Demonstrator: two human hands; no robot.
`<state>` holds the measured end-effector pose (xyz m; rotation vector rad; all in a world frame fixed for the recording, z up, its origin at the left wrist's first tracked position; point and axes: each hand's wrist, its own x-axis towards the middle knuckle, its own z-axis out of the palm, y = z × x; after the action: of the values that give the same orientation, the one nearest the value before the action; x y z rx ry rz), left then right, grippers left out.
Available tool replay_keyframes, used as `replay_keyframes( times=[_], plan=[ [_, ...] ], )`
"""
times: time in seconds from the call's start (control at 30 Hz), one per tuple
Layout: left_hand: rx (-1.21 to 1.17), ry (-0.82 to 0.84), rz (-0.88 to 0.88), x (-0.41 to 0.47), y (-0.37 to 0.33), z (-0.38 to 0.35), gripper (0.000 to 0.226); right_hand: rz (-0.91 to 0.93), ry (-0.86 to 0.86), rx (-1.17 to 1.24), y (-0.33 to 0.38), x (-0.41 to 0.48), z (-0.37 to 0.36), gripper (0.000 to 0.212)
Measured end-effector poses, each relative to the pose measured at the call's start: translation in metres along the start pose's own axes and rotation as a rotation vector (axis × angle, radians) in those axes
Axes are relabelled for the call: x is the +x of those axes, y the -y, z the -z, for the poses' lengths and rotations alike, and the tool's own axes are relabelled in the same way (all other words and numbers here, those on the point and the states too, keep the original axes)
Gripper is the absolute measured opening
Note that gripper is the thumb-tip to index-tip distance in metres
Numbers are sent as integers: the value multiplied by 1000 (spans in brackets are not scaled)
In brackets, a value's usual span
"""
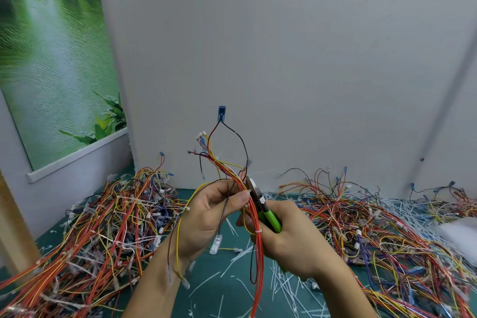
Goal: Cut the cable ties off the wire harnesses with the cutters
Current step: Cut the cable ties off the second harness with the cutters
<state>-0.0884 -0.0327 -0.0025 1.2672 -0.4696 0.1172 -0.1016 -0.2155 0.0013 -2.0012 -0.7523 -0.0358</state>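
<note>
Our green worktop, set against white walls, carries wire heaps along its left and right edges. Above its middle, our left hand pinches an upright harness. Our right hand grips the cutters, which slant up-left with their nose at the harness.

Two hands are at work: one left hand and one right hand. Between them are one harness, topped by one blue connector, and one pair of cutters. Two piles of harnesses flank them, a left pile and a right pile. The cut ties on the one mat are too many to count. One poster hangs behind.
</note>
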Motion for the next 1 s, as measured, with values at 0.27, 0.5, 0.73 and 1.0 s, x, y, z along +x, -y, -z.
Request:
replay_keyframes(
  times=[0.27, 0.5, 0.73, 1.0],
  plan=[
    [14, -10, -1, 1, 0, 0, 43, 19, 1, -38, 5, -1, -1, 17],
    [40, -16, -23, 1, 1, 2, 38, 4, -24, -54, 2, 0, -1, 18],
    [48, -13, -25, 1, 1, 0, 33, -23, 6, -49, 6, -2, 1, 17],
    [51, 12, -20, 1, 0, 2, 31, -52, 82, 31, 13, -5, 5, 17]
  ],
)
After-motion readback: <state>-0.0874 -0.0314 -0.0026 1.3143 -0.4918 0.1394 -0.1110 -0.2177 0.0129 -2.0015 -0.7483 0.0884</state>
